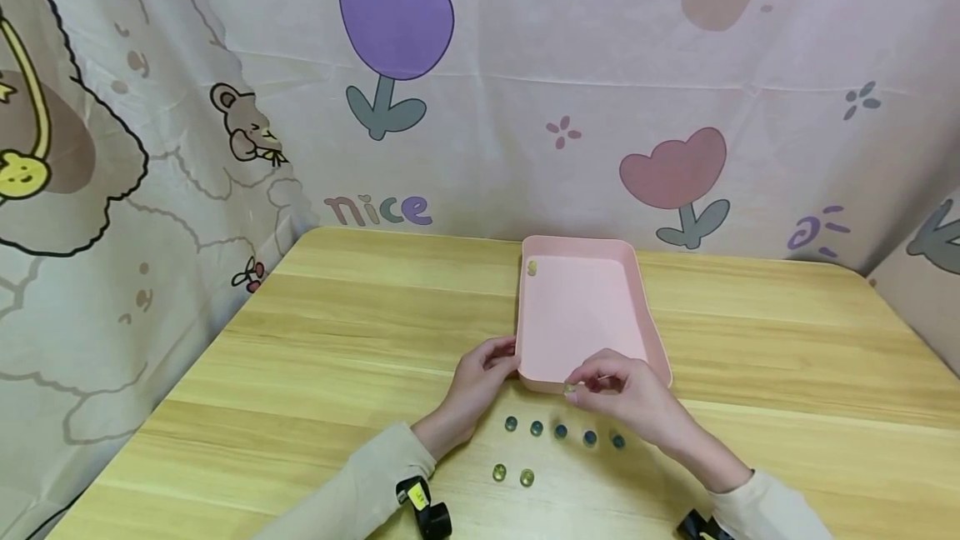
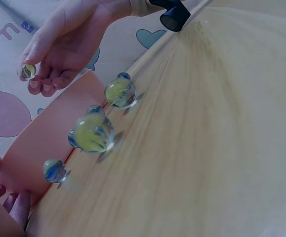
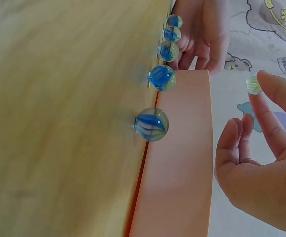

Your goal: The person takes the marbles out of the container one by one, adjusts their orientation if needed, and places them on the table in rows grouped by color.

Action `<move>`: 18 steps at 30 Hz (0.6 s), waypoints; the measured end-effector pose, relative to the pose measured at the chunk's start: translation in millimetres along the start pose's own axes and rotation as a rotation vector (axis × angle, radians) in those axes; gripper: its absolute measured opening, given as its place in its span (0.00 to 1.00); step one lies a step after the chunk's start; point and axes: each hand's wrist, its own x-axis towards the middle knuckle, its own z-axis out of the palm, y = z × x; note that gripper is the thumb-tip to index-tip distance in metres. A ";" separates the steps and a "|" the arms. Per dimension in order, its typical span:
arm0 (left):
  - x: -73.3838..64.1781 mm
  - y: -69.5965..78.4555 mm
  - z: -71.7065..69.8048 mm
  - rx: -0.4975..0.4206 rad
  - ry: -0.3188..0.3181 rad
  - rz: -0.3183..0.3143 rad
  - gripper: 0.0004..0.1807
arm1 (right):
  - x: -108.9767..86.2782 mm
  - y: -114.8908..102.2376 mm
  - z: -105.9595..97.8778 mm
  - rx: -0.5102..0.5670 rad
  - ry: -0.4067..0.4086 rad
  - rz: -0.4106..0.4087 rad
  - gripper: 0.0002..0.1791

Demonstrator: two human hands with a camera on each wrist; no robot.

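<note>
My right hand point(image 1: 630, 398) pinches a clear glass marble with yellow swirls point(image 3: 254, 85) between thumb and index finger, above the near rim of a pink tray point(image 1: 585, 315). The other fingers of that hand curl loosely in the right wrist view. At the tray's near left corner, my left hand point(image 1: 480, 382) grips the wall. Yellowish marbles point(image 1: 532, 268) lie close together in the tray's far left corner. Several blue-swirled marbles point(image 1: 561, 432) form a row on the table in front of the tray. Nearer to me are two yellow-swirled marbles point(image 1: 499, 472).
The tray stands on a light wooden table point(image 1: 360, 340), its far end near the table's back edge. Behind hangs a pale printed cloth point(image 1: 525, 40), which also covers the left side. Black wrist cameras point(image 1: 427, 511) are strapped at both sleeves.
</note>
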 end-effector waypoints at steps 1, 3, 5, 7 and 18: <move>0.0 0.1 -0.1 -0.001 -0.002 0.002 0.21 | -0.2 -0.1 0.4 0.003 -0.001 -0.005 0.05; 0.1 0.3 -0.2 0.001 -0.003 0.002 0.21 | -0.6 -0.6 1.1 0.006 -0.003 -0.010 0.05; 0.4 -0.5 -0.9 0.005 -0.001 -0.001 0.21 | -0.7 -0.8 2.5 0.014 -0.009 -0.011 0.06; 0.9 -0.7 -1.5 0.008 0.000 -0.004 0.21 | -0.8 -1.9 3.5 0.028 -0.009 -0.005 0.06; 1.1 0.6 -0.5 0.010 0.006 -0.004 0.21 | -4.0 -2.9 7.4 0.081 0.021 0.053 0.08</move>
